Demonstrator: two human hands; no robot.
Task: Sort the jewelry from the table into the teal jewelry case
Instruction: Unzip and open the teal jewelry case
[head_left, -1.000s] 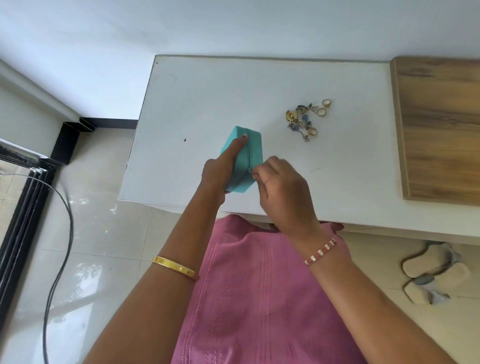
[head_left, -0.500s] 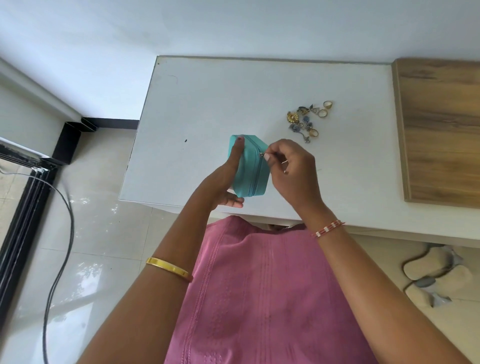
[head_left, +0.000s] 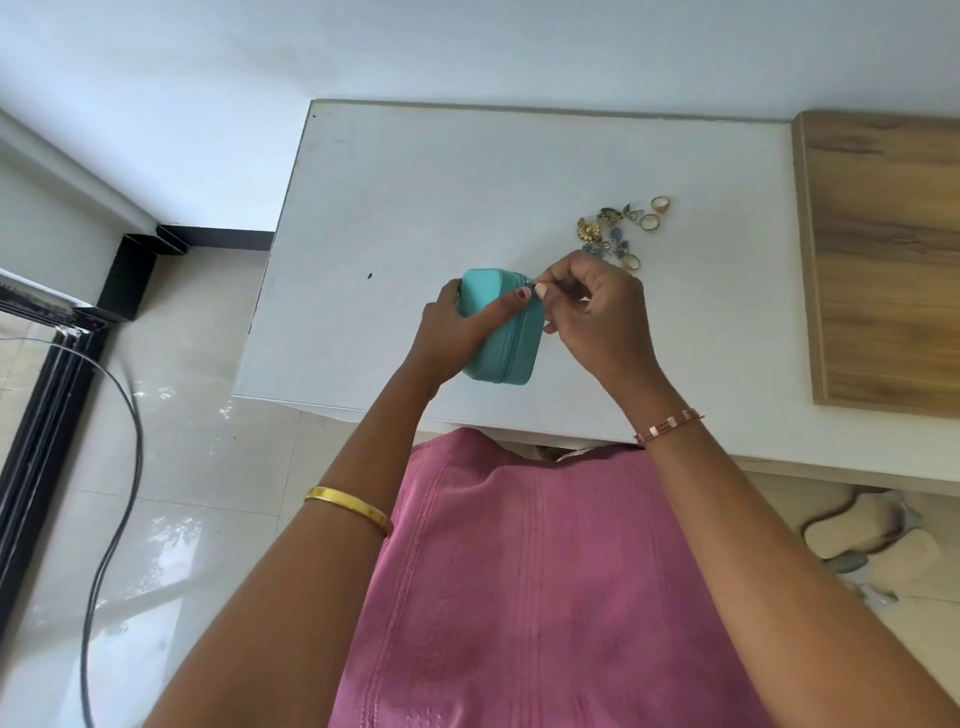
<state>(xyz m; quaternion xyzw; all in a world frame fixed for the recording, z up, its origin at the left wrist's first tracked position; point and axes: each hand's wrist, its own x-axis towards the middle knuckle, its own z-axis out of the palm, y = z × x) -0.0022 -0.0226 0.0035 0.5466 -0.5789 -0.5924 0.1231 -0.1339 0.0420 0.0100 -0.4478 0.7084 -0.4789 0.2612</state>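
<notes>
A small teal jewelry case (head_left: 506, 353) stands on its edge on the white table (head_left: 415, 208), its zipper facing right. My left hand (head_left: 462, 325) holds the case from the left, thumb across its top face. My right hand (head_left: 597, 312) pinches the zipper pull at the case's far upper corner. A pile of jewelry (head_left: 618, 231) lies on the table just beyond my right hand: gold rings, a gold flower piece and several blue-grey earrings.
A wooden board (head_left: 883, 260) covers the table's right side. A black cable (head_left: 119, 467) runs over the tiled floor at the left, beside a black door frame. Slippers (head_left: 862, 535) lie on the floor under the table's right part.
My right hand has drawn the zipper pull from the case's near end up along its side to the far corner. My left hand shifted its hold and the case turned slightly.
</notes>
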